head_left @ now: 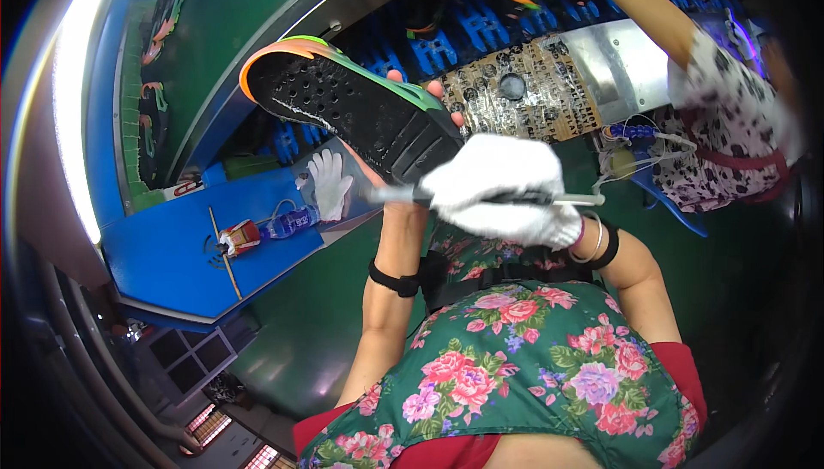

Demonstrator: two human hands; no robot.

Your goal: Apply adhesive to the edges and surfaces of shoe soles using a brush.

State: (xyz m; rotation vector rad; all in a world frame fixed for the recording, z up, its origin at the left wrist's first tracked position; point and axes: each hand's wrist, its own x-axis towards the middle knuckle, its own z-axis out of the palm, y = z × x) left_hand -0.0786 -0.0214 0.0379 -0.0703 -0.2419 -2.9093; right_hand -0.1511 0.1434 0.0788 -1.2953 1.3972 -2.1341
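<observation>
In my bare left hand (369, 167) I hold up a shoe sole (356, 113); its black face, dotted with small holes at one end and ribbed at the other, is turned toward me. The sole's rim runs from orange to green. Fingertips show along its far edge, and the rest of that hand is mostly hidden behind it. A white knitted glove covers my right hand (498, 190), closed around a thin brush (588, 200) with a pale handle end. The brush's other end is blurred by motion near the sole's ribbed end.
Ahead runs a line with blue racks (485, 31) and a taped brown board (532, 87) bearing a small round cup (512, 85). At right, a co-worker's arm (644, 1) reaches over it. A blue table (172, 254) at left holds a white glove (329, 181) and a bottle (292, 222).
</observation>
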